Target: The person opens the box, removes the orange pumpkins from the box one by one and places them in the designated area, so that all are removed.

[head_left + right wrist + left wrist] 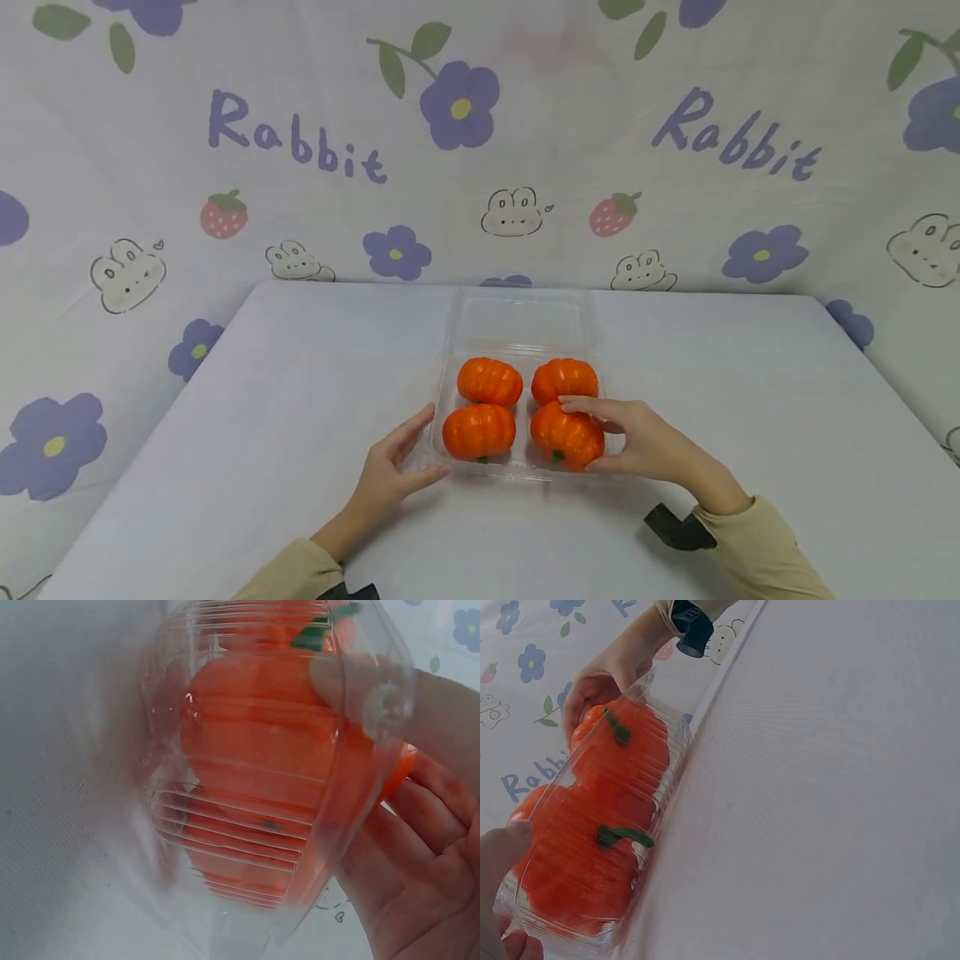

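Note:
A clear plastic clamshell container [521, 478] lies with its lid [521, 321] folded back. In it are small orange toy pumpkins: back left [490, 381], back right [566, 379], front left [478, 432] and front right [567, 435]. My right hand [637, 440] grips the front-right pumpkin, fingers over its top and thumb at its near side; this pumpkin is tilted, its green stem toward me. At the container's front-left corner my left hand [390, 471] is spread, fingertips by the left wall and thumb by the front edge. In the left wrist view its thumb [514, 840] overlaps the rim.
The container stands on a white table [300, 350], whose far edge meets a white cloth backdrop [570, 125] printed with flowers, rabbits and strawberries. A dark wrist-camera mount [678, 527] hangs below the right wrist; another [348, 592] shows at the left sleeve.

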Demonstrator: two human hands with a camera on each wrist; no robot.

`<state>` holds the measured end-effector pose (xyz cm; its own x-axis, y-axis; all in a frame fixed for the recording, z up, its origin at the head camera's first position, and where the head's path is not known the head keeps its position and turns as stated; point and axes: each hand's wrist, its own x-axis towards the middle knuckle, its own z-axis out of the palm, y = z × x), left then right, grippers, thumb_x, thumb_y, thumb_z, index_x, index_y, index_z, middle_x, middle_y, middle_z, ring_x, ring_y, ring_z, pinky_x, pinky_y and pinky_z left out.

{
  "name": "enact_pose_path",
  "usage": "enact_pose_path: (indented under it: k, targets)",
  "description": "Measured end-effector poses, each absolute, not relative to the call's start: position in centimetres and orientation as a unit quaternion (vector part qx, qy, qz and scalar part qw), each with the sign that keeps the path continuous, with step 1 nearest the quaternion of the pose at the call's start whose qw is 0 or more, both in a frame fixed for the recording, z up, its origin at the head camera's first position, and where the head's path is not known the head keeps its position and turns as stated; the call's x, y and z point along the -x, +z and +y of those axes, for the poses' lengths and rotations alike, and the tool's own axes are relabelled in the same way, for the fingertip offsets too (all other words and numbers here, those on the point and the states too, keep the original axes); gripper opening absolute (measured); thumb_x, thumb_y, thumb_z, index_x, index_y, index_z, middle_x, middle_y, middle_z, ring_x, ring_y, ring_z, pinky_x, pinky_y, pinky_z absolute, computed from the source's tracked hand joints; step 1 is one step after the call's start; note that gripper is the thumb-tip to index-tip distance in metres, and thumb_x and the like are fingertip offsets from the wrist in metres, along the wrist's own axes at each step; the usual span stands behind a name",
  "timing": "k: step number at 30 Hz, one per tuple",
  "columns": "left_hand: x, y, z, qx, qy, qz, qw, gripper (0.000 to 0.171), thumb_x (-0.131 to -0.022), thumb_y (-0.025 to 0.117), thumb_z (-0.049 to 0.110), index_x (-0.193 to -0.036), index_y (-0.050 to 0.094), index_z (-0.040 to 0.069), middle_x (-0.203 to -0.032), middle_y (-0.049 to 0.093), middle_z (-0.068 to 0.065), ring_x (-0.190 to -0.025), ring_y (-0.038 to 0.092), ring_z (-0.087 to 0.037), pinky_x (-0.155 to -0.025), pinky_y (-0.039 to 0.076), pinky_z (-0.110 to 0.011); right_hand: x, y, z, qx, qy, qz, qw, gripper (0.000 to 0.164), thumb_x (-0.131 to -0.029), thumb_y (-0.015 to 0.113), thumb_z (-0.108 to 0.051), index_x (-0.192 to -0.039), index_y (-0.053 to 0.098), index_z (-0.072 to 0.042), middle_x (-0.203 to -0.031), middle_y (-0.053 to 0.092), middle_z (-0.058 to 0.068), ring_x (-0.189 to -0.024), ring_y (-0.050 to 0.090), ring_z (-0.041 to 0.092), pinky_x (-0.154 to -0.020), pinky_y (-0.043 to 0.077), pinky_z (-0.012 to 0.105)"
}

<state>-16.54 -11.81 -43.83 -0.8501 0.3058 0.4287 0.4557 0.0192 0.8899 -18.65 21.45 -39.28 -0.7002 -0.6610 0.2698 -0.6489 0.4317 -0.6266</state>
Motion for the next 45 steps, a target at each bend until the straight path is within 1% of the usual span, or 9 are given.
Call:
enact_pose_path:
  k: [5, 10, 13, 17, 22, 28, 36, 40, 45]
  targets:
    - [17.0, -45.1, -11.9, 0.262, -0.655, -0.706, 0.053, 0.067, -0.066, 0.070, -0.016, -0.125, 0.039, -0.016, -0.130, 0.037, -0.030, -0.122, 0.032, -0.035, -0.098, 0.028, -0.026, 18.7, -39.1, 21.5, 0.391, -0.391, 0.833, 0.005, 0.062, -0.068, 0.079, -0.012, -0.123, 0.051, -0.003, -0.120, 0.054, 0.009, -0.106, 0.051, 0.027, -0.077, 0.050, 0.037]
    - [17.5, -46.2, -12.0, 0.255, -0.659, -0.706, 0.047, 0.068, -0.067, 0.072, -0.010, -0.127, 0.040, -0.011, -0.133, 0.038, -0.023, -0.124, 0.033, -0.028, -0.098, 0.028, -0.027, 18.7, -39.0, 21.8, 0.388, -0.408, 0.826, -0.006, 0.061, -0.067, 0.080, -0.016, -0.120, 0.052, -0.006, -0.124, 0.051, 0.010, -0.111, 0.048, 0.025, -0.076, 0.051, 0.034]
    - [17.5, -46.1, -12.0, 0.255, -0.661, -0.704, 0.047, 0.068, -0.067, 0.072, -0.011, -0.127, 0.040, -0.012, -0.132, 0.038, -0.024, -0.124, 0.032, -0.029, -0.098, 0.027, -0.027, 18.7, -38.9, 22.0, 0.385, -0.414, 0.825, -0.011, 0.061, -0.067, 0.080, -0.019, -0.120, 0.052, -0.008, -0.127, 0.050, 0.009, -0.113, 0.046, 0.025, -0.076, 0.051, 0.036]
    - [17.0, -45.2, -11.8, 0.256, -0.663, -0.702, 0.046, 0.067, -0.066, 0.070, -0.016, -0.125, 0.038, -0.016, -0.131, 0.036, -0.029, -0.123, 0.031, -0.035, -0.098, 0.027, -0.030, 18.8, -38.8, 22.3, 0.382, -0.418, 0.824, -0.023, 0.064, -0.067, 0.080, -0.022, -0.121, 0.051, -0.007, -0.122, 0.053, 0.008, -0.109, 0.049, 0.023, -0.074, 0.051, 0.037]
    - [16.4, -43.8, -11.5, 0.251, -0.657, -0.710, 0.044, 0.066, -0.066, 0.069, -0.017, -0.123, 0.037, -0.020, -0.129, 0.036, -0.032, -0.122, 0.030, -0.038, -0.098, 0.026, -0.034, 18.9, -38.8, 22.5, 0.380, -0.435, 0.814, -0.050, 0.066, -0.063, 0.082, -0.012, -0.120, 0.051, -0.001, -0.118, 0.054, 0.012, -0.106, 0.051, 0.017, -0.071, 0.052, 0.032]
    - [16.2, -43.6, -11.3, 0.241, -0.659, -0.712, 0.038, 0.066, -0.066, 0.069, -0.017, -0.123, 0.037, -0.020, -0.130, 0.035, -0.031, -0.122, 0.030, -0.038, -0.098, 0.026, -0.034, 19.1, -38.7, 22.8, 0.370, -0.457, 0.805, -0.074, 0.067, -0.056, 0.081, 0.006, -0.116, 0.050, 0.008, -0.113, 0.053, 0.020, -0.104, 0.051, 0.012, -0.068, 0.053, 0.036]
    - [16.8, -44.2, -11.6, 0.255, -0.658, -0.707, 0.048, 0.066, -0.066, 0.069, -0.018, -0.124, 0.038, -0.019, -0.129, 0.036, -0.031, -0.121, 0.031, -0.039, -0.098, 0.027, -0.032, 19.3, -38.0, 23.0, 0.362, -0.483, 0.795, -0.061, 0.080, -0.066, 0.076, 0.005, -0.134, 0.033, 0.004, -0.124, 0.045, 0.018, -0.110, 0.047, 0.010, -0.073, 0.051, 0.032]
    - [17.4, -45.2, -11.8, 0.257, -0.660, -0.704, 0.048, 0.067, -0.067, 0.070, -0.015, -0.126, 0.039, -0.015, -0.131, 0.037, -0.026, -0.123, 0.032, -0.034, -0.098, 0.027, -0.028, 19.5, -38.0, 23.1, 0.372, -0.489, 0.786, -0.073, 0.073, -0.066, 0.075, 0.007, -0.130, 0.040, 0.006, -0.118, 0.047, 0.014, -0.107, 0.048, 0.010, -0.073, 0.051, 0.031]
    - [17.8, -45.8, -12.1, 0.259, -0.663, -0.701, 0.046, 0.067, -0.068, 0.072, -0.009, -0.127, 0.040, -0.011, -0.133, 0.038, -0.022, -0.124, 0.032, -0.029, -0.098, 0.027, -0.026, 19.6, -37.9, 23.3, 0.359, -0.492, 0.787, -0.098, 0.071, -0.064, 0.075, 0.008, -0.127, 0.043, 0.005, -0.118, 0.050, 0.013, -0.106, 0.050, 0.010, -0.072, 0.051, 0.030]
